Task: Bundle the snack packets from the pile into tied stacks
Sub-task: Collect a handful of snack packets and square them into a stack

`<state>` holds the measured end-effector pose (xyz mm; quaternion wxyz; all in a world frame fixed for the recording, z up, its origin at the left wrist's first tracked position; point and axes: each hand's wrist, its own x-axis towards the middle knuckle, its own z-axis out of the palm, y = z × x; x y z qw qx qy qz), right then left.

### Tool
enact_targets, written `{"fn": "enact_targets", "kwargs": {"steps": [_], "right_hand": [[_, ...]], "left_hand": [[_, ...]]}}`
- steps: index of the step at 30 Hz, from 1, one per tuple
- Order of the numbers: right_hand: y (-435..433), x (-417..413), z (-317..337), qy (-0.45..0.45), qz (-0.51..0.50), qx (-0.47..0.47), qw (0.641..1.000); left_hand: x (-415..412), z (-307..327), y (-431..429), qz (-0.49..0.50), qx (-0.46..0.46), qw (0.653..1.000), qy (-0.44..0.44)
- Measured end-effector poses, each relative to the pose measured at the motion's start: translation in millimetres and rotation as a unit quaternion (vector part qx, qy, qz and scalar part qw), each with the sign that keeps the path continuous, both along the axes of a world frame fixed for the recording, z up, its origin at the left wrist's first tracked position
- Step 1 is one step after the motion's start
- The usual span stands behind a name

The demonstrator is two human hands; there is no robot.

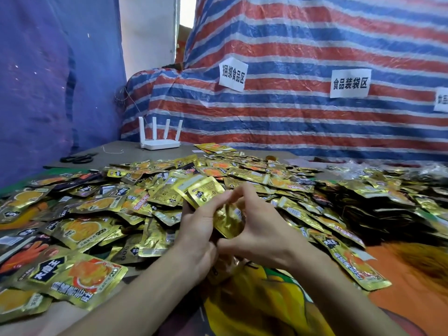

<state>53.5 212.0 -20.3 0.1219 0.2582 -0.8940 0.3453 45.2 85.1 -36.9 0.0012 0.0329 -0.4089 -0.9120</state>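
Note:
A big pile of gold snack packets (101, 204) with orange pictures covers the table from left to right. In front of me both hands hold a small stack of gold packets (208, 195) above the pile. My left hand (198, 229) grips the stack from the left, fingers curled round its edge. My right hand (257, 226) grips it from the right, thumb and fingers round the lower packet. The stack's lower part is hidden between my palms.
A white router (160, 141) with several antennas stands at the table's back, black scissors (77, 158) lie back left beside a bit of white string (111, 151). A striped tarp (303, 112) with paper labels rises behind. Dark tied bundles (378, 212) lie at the right.

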Motion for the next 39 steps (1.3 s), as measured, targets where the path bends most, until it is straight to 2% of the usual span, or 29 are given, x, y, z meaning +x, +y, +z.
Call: {"fn": "enact_targets", "kwargs": {"steps": [4,7,10,14,17,20,25,28,32,35,37,39], "right_hand": [[12,1,0,-0.064,-0.008,-0.045,0.997],[32,1,4,-0.124,-0.033,-0.105,0.986],[56,3,15,-0.124,-0.089,-0.12,0.981],[111,-12,41,-0.054,-0.241,-0.06,0.967],[168,-42,61,-0.002,-0.362,-0.03,0.932],[217,-70,70,0.01,-0.445,-0.011,0.895],[266,-100,58,-0.002,-0.509,0.007,0.861],[272,-109,40,-0.035,-0.531,0.061,0.845],[271,-117,33,-0.054,-0.549,0.1,0.828],[265,-116,36,-0.073,-0.564,0.165,0.806],[255,-108,39,-0.058,-0.571,0.19,0.797],[238,-99,42,0.01,-0.556,0.198,0.807]], "left_hand": [[2,3,8,-0.085,-0.06,0.994,-0.017],[0,5,25,-0.052,-0.126,0.99,-0.044],[-1,8,44,-0.053,-0.178,0.983,0.0],[-2,17,75,-0.091,-0.292,0.944,0.126],[-1,21,101,-0.11,-0.358,0.902,0.215],[0,21,117,-0.117,-0.378,0.878,0.268],[-6,17,120,-0.117,-0.405,0.861,0.286],[-11,9,114,-0.115,-0.42,0.854,0.283],[-13,3,106,-0.116,-0.426,0.857,0.264],[-11,5,100,-0.116,-0.423,0.862,0.255],[-9,8,94,-0.107,-0.433,0.856,0.262],[-5,12,83,-0.097,-0.453,0.845,0.268]]}}
